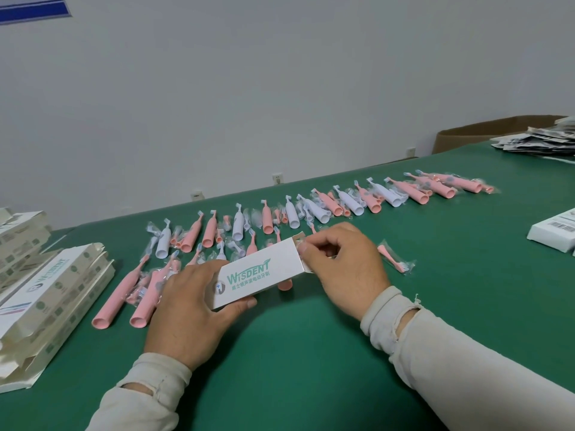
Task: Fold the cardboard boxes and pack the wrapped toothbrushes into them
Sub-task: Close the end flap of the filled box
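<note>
A white cardboard box (258,273) with green lettering is held just above the green table (311,353) in the middle of the head view. My left hand (193,309) grips its near-left end, thumb on the front edge. My right hand (340,262) pinches the flaps at the box's open far-right end, where a bit of clear wrapper shows. Several wrapped pink and white toothbrushes (311,209) lie in a long row behind the box. More pink ones (119,293) lie left of my left hand. A wrapped pink brush head (395,262) lies right of my right hand.
A stack of flat unfolded boxes (46,303) sits at the left table edge. A white box with a barcode (553,233) is at the right edge. A pile of dark leaflets (538,140) and a brown carton (485,130) stand at the far right.
</note>
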